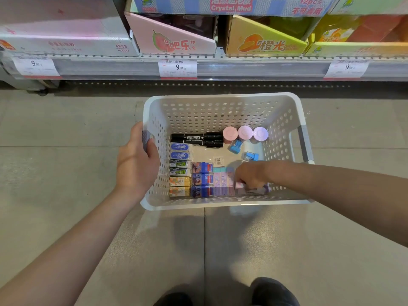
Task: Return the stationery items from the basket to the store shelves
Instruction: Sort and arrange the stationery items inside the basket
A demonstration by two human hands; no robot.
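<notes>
Two hands are at work over one white perforated basket, which sits on the grey floor just in front of the store shelves, and I judge we are at a pick, with the basket nearly full and most of the returning left to do. My left hand is wrapped closed around the basket's left handle, steadying it; my right hand is down in the near right corner, fingers curled onto a pale pink and lilac packet — whether it is truly gripped or only touched I cannot tell, since the knuckles hide the fingertips. The next move, as I read it, calls for lifting that packet clear of its neighbours without dragging them, then finding its place on a shelf; the shelf ahead holds boxes of crystal mud with price tags, so the right spot may not be in view. Going down in size among the contents: two black markers lie side by side along the far part of the basket floor, three round pastel lids stand in a row beside them at the back wall, and erasers in blue, green and orange sleeves are stacked in a neat column on the left. Just beside those lie dark blue printed packs, then lilac ones touching my right hand — and two small blue sharpeners lie loose in the middle.
</notes>
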